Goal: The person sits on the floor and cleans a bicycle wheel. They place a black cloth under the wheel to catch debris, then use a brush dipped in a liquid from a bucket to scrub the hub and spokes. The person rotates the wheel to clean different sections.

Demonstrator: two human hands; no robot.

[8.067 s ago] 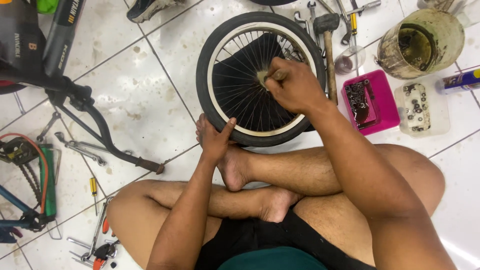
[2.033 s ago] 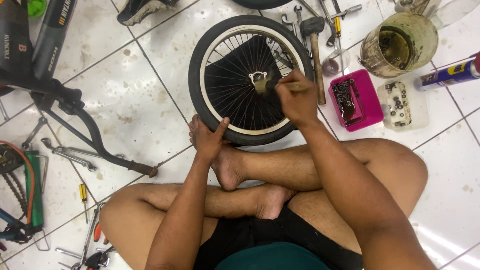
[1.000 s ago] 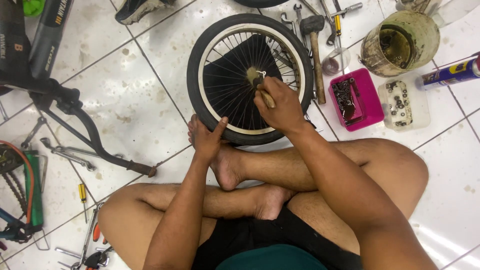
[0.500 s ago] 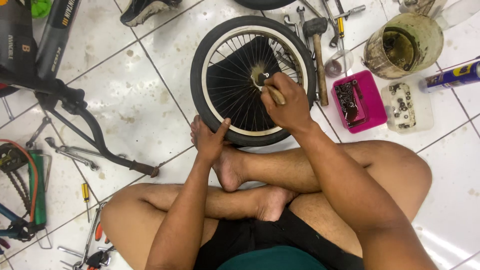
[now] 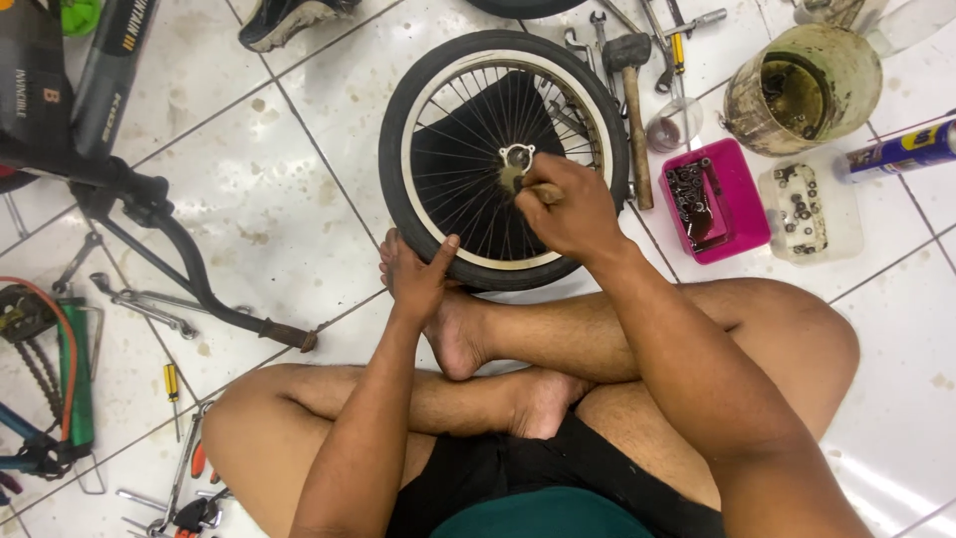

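A small bicycle wheel point(image 5: 418, 120) with a black tyre and white rim lies flat on the tiled floor in front of my crossed legs. My right hand point(image 5: 568, 209) is closed around a brush whose bristles point(image 5: 510, 177) press on the wheel's hub point(image 5: 517, 155). My left hand point(image 5: 423, 279) rests on the near edge of the tyre, thumb up, beside my foot. A black cloth lies under the spokes.
A hammer point(image 5: 633, 100), wrenches and screwdrivers lie behind the wheel. To the right stand a dirty bucket point(image 5: 797, 90), a pink tray of small parts point(image 5: 712, 199), a clear box of parts point(image 5: 809, 211) and a spray can point(image 5: 901, 149). A black bicycle frame point(image 5: 149, 209) and tools lie left.
My right hand has shifted the brush around the hub, from its right side toward its near side. My left hand stays on the tyre's edge.
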